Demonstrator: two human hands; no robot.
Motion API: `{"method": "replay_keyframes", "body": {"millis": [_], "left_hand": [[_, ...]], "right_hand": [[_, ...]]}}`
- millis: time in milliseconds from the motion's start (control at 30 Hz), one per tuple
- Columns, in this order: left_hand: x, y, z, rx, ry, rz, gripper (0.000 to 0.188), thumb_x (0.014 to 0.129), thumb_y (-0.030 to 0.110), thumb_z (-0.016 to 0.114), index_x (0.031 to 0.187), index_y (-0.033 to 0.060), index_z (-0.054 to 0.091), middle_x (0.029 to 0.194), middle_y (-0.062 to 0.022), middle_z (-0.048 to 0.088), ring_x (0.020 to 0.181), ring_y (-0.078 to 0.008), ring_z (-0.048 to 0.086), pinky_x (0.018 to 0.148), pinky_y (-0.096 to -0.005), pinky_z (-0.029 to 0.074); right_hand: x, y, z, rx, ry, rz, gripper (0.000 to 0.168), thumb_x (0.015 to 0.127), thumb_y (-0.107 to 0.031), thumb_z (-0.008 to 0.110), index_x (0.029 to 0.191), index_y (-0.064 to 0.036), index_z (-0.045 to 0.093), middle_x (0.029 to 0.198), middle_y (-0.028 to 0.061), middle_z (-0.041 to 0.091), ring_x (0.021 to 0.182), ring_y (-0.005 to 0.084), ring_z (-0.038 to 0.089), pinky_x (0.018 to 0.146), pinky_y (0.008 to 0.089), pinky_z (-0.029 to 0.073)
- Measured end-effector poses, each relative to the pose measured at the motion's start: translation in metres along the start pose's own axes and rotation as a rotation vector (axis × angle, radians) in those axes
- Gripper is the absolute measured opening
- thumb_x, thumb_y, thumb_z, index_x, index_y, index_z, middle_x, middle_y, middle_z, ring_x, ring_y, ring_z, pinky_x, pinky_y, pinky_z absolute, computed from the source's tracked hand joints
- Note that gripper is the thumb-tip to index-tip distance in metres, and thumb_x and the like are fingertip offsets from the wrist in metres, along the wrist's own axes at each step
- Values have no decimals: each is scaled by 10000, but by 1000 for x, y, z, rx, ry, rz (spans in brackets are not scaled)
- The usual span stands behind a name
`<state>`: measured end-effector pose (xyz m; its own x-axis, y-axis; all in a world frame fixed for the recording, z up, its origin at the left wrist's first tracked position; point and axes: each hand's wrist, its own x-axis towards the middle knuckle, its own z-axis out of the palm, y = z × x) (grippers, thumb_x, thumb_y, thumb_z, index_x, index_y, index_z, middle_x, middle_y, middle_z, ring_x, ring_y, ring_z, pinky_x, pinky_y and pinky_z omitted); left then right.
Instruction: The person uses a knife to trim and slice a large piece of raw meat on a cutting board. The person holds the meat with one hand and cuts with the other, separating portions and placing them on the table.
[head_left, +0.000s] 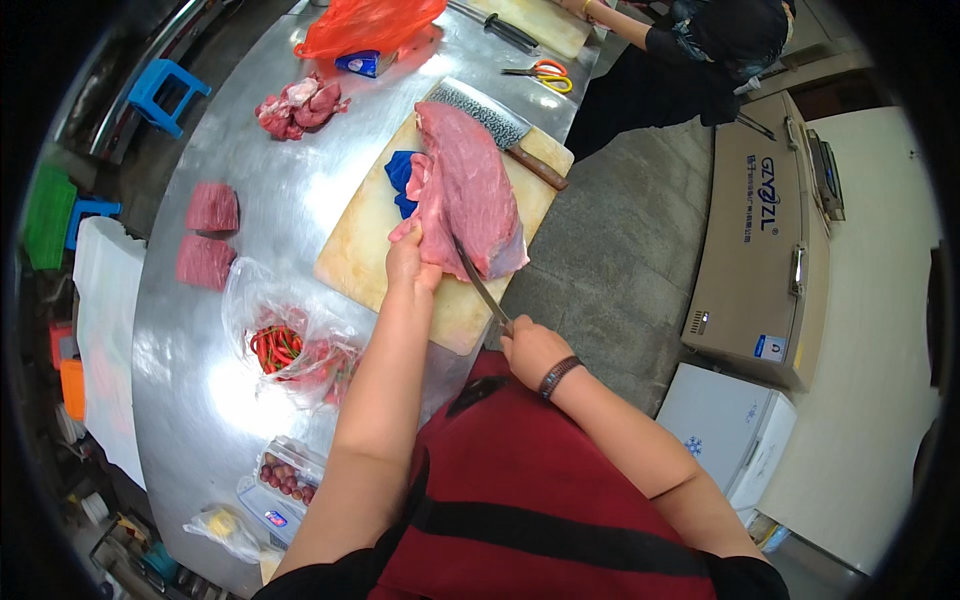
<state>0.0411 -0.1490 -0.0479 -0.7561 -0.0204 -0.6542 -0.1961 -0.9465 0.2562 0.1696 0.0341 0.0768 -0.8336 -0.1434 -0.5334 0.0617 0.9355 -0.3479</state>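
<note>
A large slab of raw meat lies on a worn plastic cutting board in front of me. My left hand grips a flap at the near left edge of the slab. In my right hand is a slim knife, its blade pointing away from me and its tip at the seam between flap and slab. Beyond the meat rests a cleaver with a wooden handle, partly hidden by the slab. A crumpled blue cloth sits against the meat's left side.
The steel table holds two trimmed meat blocks, meat scraps, bagged red chillies, a plastic box of grapes, scissors and a red plastic bag. Another person stands at the far right. Chest freezers line the right.
</note>
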Motion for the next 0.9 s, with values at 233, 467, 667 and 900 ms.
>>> {"method": "replay_keyframes", "body": {"millis": [233,467,667,900], "left_hand": [[-14,6,10,-43,-171,-193,296,984,152,571,1269,74,540,1304,-115,597,1197,-302,583,1041,-533,456],[-15,3,18,217,-170,-261,402,909,97,644,1295,73,535,1246,-118,630,1135,-308,620,1001,-544,486],[-3,-24,50,50,-251,-353,332,922,110,638,1239,44,565,1202,-122,647,1128,-288,622,1006,-494,491],[10,-96,119,214,-146,-92,321,901,42,663,1208,27,571,1200,-104,640,1089,-274,631,953,-457,520]], "right_hand": [[-21,15,-1,58,165,-48,298,954,-263,566,951,21,478,755,271,649,703,443,650,628,520,528],[2,21,-2,222,255,-86,292,956,-273,563,953,10,492,780,266,649,723,457,634,654,534,511],[10,49,-21,493,246,-43,273,956,-280,581,988,-13,540,791,219,647,761,419,638,682,476,500],[43,85,-79,697,243,70,233,976,-240,570,1014,-11,554,689,69,599,532,156,592,505,323,480]]}}
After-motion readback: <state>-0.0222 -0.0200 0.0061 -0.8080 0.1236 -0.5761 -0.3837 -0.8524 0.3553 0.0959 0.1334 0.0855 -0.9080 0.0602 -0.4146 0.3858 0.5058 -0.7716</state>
